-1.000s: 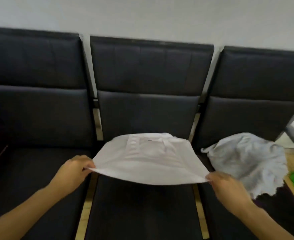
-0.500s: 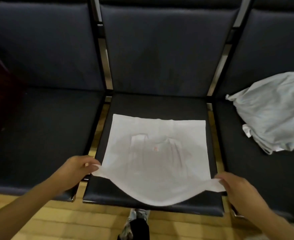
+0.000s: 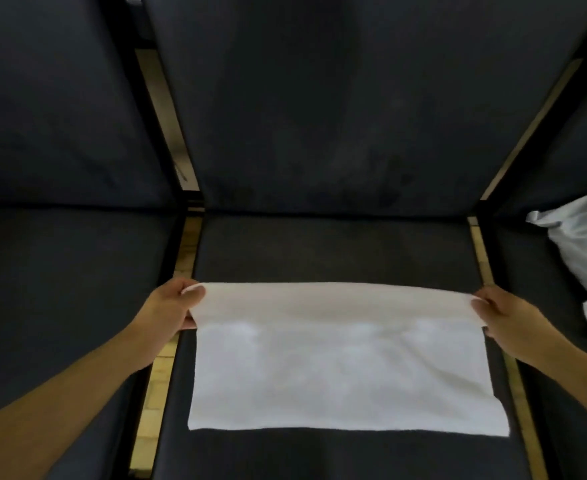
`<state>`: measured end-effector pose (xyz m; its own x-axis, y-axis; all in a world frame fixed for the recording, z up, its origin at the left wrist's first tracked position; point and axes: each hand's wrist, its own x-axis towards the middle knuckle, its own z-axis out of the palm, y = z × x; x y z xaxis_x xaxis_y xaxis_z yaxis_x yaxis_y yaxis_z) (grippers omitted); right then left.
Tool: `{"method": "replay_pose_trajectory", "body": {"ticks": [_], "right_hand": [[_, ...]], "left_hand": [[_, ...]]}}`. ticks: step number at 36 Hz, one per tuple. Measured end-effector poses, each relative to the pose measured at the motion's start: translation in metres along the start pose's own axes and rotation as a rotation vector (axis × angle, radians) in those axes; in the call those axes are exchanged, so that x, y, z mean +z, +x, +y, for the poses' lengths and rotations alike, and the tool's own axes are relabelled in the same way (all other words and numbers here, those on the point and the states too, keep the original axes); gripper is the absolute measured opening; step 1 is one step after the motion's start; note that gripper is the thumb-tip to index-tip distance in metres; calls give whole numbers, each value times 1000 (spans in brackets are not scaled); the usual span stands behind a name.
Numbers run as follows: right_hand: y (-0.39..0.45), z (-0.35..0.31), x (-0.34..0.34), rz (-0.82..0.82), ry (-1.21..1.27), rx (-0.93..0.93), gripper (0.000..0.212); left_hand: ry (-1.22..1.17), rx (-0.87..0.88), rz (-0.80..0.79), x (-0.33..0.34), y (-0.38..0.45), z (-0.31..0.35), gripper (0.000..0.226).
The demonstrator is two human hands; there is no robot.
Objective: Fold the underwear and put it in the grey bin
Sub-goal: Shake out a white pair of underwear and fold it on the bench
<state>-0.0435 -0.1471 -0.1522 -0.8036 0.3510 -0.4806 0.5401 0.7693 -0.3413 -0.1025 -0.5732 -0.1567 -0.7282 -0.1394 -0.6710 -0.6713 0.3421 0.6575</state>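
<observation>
**Underwear mid-fold on the middle seat**

Underwear [image 3: 344, 372], a white piece of cloth, lies spread on the dark middle seat cushion [image 3: 337, 251] in the lower centre of the frame. We hold its far edge lifted off the seat: our left hand [image 3: 167, 313] pinches the corner at centre left, our right hand [image 3: 506, 317] pinches the matching corner at centre right, and the strip between them is taut and slightly rolled. The near edge rests flat on the cushion.

We judge that we are in the folding step, with one fold being made. The next move seems to call for carrying both corners evenly toward the bottom of the frame, laying the raised edge onto the near edge, then letting go and smoothing the cloth. If one hand leads, the fold could come out skewed. The grey bin does not show anywhere in the frame, so we cannot tell where the folded piece must travel.

The surface is a row of dark padded seats with tall backrests [image 3: 337, 98] filling the upper half of the frame, with brass-coloured gaps between the seats. A pale crumpled garment [image 3: 586, 251] sits on the seat at the right edge, well apart from our work. Little else of the room is visible.
</observation>
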Motion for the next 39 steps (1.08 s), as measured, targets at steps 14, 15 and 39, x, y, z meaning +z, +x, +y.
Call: {"method": "replay_pose_trajectory", "body": {"ticks": [14,15,39], "right_hand": [[21,-21,24,300,-365,-236,39],[18,-32,35,297,-353,-355,40],[-60,-84,103,-75,347,320,70]], "left_hand": [[675,605,440,45,-4,-8,43],[693,689,393,62,-14,-13,48],[931,342,165,108,-7,5,63]]}}
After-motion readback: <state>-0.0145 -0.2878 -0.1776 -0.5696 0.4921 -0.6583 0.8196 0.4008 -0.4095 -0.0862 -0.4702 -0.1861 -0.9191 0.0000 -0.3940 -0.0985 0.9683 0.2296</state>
